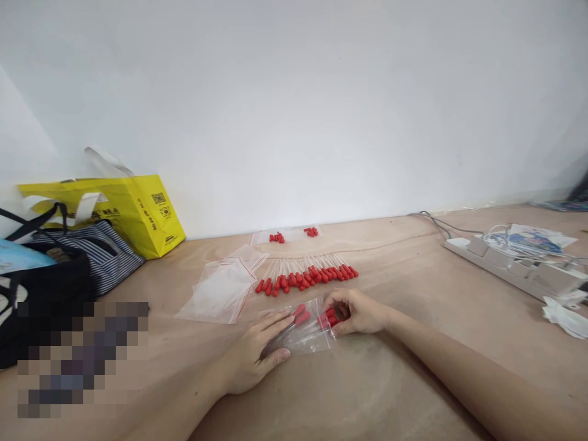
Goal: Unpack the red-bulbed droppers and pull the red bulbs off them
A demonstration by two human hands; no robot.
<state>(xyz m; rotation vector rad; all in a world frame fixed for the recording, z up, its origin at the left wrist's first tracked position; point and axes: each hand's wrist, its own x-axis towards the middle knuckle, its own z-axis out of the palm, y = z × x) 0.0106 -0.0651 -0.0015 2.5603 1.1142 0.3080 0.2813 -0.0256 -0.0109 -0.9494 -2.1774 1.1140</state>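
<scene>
Left hand rests spread on one bag; right hand grips at least two red-tipped sticks.

Glossy clear plastic bag, smooth red stick heads, cloudy plastic bags, smooth table, matt wall along its far edge, striped cloth bag, smooth plastic power strip

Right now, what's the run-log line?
left hand: on clear bag | right hand: curled around red ends, bag's right side | red-tipped sticks: row beyond bag
</scene>
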